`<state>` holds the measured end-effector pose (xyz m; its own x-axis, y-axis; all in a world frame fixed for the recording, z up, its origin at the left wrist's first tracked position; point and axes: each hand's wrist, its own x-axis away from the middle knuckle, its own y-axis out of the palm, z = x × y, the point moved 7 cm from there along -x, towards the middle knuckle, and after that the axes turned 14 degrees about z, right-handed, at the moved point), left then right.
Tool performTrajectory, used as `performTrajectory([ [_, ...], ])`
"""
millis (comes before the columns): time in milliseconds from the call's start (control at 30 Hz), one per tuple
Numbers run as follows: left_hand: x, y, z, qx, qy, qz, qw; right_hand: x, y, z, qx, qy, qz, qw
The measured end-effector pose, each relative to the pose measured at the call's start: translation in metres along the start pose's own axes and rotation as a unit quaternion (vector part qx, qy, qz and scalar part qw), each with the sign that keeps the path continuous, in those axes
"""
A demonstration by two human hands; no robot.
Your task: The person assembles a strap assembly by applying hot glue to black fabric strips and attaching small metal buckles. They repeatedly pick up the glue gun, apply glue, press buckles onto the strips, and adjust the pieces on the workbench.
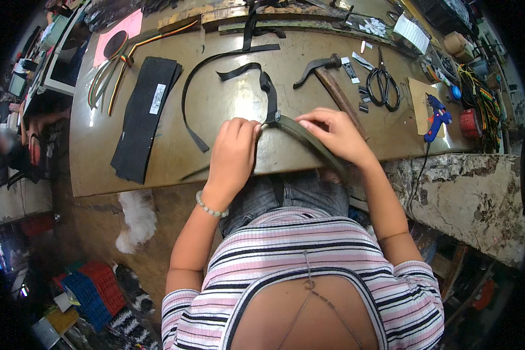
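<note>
At desk (157,169) front edge: left hand (234,153) and right hand (332,133) both clenched on olive webbing strap (309,142), pinning it flat against surface; hammer (326,73) nearby.

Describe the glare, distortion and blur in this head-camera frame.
Head view: fisheye bends the workbench edge and blackens the corners; glare streaks the benchtop beside the black fabric strip; the left hand, right hand and olive strap are sharp; the floor clutter at the rim is dim and soft.
</note>
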<state>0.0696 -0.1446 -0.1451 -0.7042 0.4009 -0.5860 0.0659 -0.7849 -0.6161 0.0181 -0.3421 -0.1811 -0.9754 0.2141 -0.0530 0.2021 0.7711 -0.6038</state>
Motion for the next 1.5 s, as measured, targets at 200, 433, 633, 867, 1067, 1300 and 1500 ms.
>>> performTrajectory([
  [200, -0.004, 0.001, 0.0, 0.184, -0.261, 0.015, 0.948, -0.021, 0.063, -0.037, -0.532, 0.193, -0.078, 0.821],
  [433, -0.029, -0.044, 0.019, 0.04, -0.126, 0.042, 0.99, -0.045, 0.05, -0.037, -0.462, 0.192, -0.112, 0.858],
  [633, -0.048, -0.05, 0.031, 0.018, -0.024, 0.006, 1.0, -0.037, 0.034, -0.047, -0.403, 0.107, -0.297, 0.859],
  [867, -0.018, -0.011, 0.005, 0.176, -0.257, 0.009, 0.95, -0.054, 0.042, -0.025, -0.378, 0.184, -0.239, 0.875],
  [1067, -0.003, 0.014, -0.006, -0.014, -0.12, 0.043, 0.992, -0.047, -0.001, -0.073, -0.165, -0.214, -0.006, 0.963],
  [1300, 0.008, 0.029, -0.019, 0.023, -0.13, 0.039, 0.99, -0.037, 0.039, -0.051, -0.074, -0.079, 0.1, 0.989],
  [1500, 0.008, 0.024, -0.016, -0.043, -0.113, 0.066, 0.99, -0.029, 0.052, -0.048, 0.072, -0.182, 0.134, 0.971],
])
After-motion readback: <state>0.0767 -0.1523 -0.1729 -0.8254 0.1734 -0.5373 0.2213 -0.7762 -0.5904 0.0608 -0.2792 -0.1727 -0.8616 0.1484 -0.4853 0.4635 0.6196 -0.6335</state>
